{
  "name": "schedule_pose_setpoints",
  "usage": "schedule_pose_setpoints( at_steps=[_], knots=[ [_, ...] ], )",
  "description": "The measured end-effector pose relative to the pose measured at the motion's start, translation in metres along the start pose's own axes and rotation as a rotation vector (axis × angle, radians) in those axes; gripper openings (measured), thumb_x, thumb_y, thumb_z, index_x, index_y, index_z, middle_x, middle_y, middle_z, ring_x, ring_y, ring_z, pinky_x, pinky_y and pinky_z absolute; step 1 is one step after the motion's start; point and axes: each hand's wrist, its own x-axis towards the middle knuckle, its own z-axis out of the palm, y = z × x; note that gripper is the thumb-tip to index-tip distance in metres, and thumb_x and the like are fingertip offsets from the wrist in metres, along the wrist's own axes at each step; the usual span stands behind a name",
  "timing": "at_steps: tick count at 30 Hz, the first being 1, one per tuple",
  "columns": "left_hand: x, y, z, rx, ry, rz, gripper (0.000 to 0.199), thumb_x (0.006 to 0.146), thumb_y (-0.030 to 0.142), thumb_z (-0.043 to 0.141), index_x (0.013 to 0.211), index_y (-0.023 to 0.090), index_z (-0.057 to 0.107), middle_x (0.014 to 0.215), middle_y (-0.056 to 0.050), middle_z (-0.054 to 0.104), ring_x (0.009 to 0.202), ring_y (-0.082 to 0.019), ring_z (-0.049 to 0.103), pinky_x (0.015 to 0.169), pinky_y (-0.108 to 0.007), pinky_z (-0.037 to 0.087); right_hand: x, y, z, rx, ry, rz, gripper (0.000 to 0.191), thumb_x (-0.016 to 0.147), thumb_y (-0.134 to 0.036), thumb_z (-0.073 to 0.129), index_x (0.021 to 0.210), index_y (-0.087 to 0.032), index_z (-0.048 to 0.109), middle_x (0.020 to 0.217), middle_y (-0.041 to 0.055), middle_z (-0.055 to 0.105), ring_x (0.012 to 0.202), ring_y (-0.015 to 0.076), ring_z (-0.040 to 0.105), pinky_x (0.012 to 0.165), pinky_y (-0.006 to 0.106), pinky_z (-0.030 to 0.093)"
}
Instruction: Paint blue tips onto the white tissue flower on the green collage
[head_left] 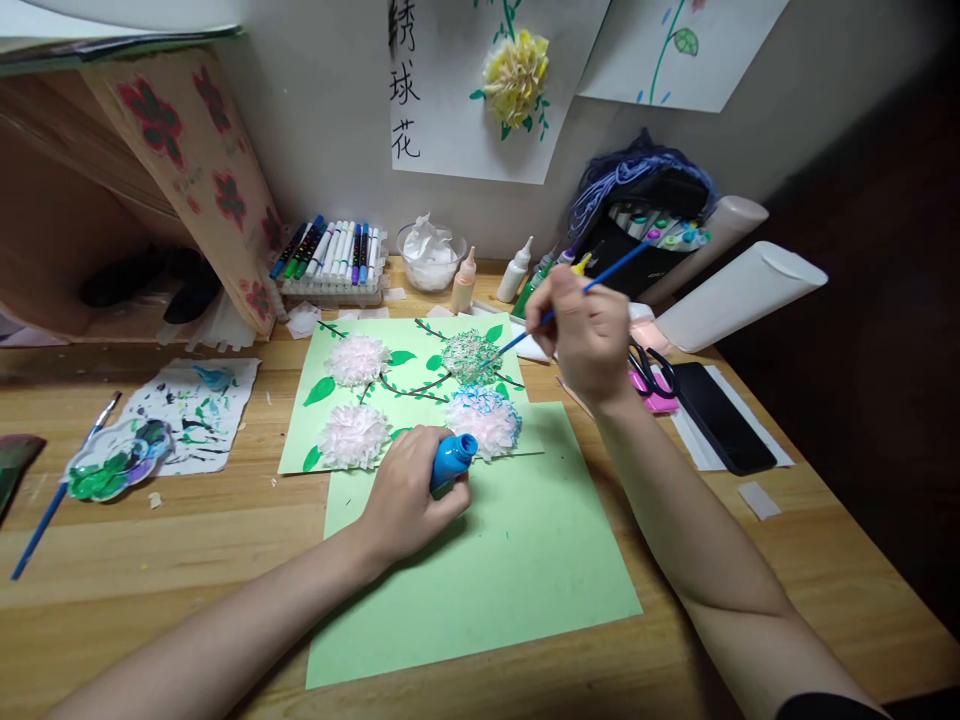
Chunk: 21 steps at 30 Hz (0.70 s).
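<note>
Forearms (247,615), left hand (411,492) around blue bottle (453,460), right hand (591,335) holding blue paintbrush (619,264)

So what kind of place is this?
It looks like a craft desk, though I can't tell whether it's at home or school. The clues are the markers, the brush in the right hand, and the fluffy flowers.

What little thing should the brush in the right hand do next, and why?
Maybe dab the blue brush gently on the green-speckled flower. The right hand holds the brush with its tip at that flower, and pale bits show between the green marks. The blue bottle in the left hand could probably wait.
</note>
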Motion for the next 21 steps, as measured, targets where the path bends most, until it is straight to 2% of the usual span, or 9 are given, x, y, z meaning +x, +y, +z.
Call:
schedule_pose_setpoints(
  at_steps=[3,4,9,15,19,21],
  knots=[
    [0.0,-0.001,0.001,0.008,-0.002,0.0,0.019,0.079,0.02,0.051,0.098,0.02,0.049,0.087,-0.005,0.062,0.079,-0.021,0.058,0.07,-0.033,0.046,-0.003,-0.023,-0.008,0.141,0.138,-0.028,0.048,0.095,-0.049,0.04,0.056,-0.023,0.05,0.051,-0.0019,0.041,0.037,0.0087,0.034,0.038,0.03,0.023],
    [0.0,-0.001,0.001,0.01,-0.002,0.0,0.019,0.079,0.02,0.05,0.098,0.02,0.049,0.087,-0.005,0.062,0.079,-0.021,0.058,0.069,-0.033,0.046,-0.005,-0.031,-0.01,0.158,0.128,-0.029,0.049,0.095,-0.049,0.039,0.056,-0.023,0.05,0.051,-0.0015,0.041,0.037,0.009,0.035,0.039,0.03,0.024],
    [-0.001,-0.001,0.002,0.014,0.004,0.002,0.02,0.079,0.02,0.05,0.098,0.019,0.049,0.086,-0.005,0.061,0.078,-0.021,0.057,0.069,-0.033,0.045,-0.017,-0.054,-0.011,0.233,-0.121,-0.049,0.048,0.095,-0.044,0.044,0.053,-0.022,0.049,0.047,-0.0027,0.041,0.035,0.0074,0.034,0.034,0.029,0.024],
    [0.0,0.0,0.001,0.001,0.001,0.001,0.021,0.078,0.019,0.05,0.098,0.019,0.05,0.087,-0.006,0.062,0.078,-0.022,0.057,0.069,-0.034,0.045,-0.019,-0.05,-0.004,0.129,-0.29,0.012,0.047,0.097,-0.044,0.04,0.057,-0.021,0.053,0.049,-0.003,0.046,0.038,0.0063,0.04,0.039,0.025,0.033],
    [-0.001,0.0,0.0,0.01,-0.004,-0.002,0.022,0.078,0.02,0.051,0.1,0.02,0.049,0.087,-0.005,0.062,0.079,-0.022,0.057,0.07,-0.034,0.045,-0.015,-0.046,-0.001,0.034,-0.475,-0.059,0.048,0.098,-0.042,0.038,0.057,-0.021,0.051,0.049,-0.0028,0.047,0.044,0.0075,0.044,0.045,0.025,0.036],
    [-0.001,0.0,0.0,0.016,-0.003,0.002,0.022,0.078,0.02,0.05,0.1,0.02,0.048,0.087,-0.005,0.061,0.079,-0.021,0.057,0.07,-0.034,0.045,-0.015,-0.046,-0.001,0.023,-0.47,-0.069,0.048,0.098,-0.042,0.037,0.056,-0.021,0.051,0.049,-0.0027,0.047,0.045,0.0075,0.044,0.046,0.025,0.036]
  ],
)
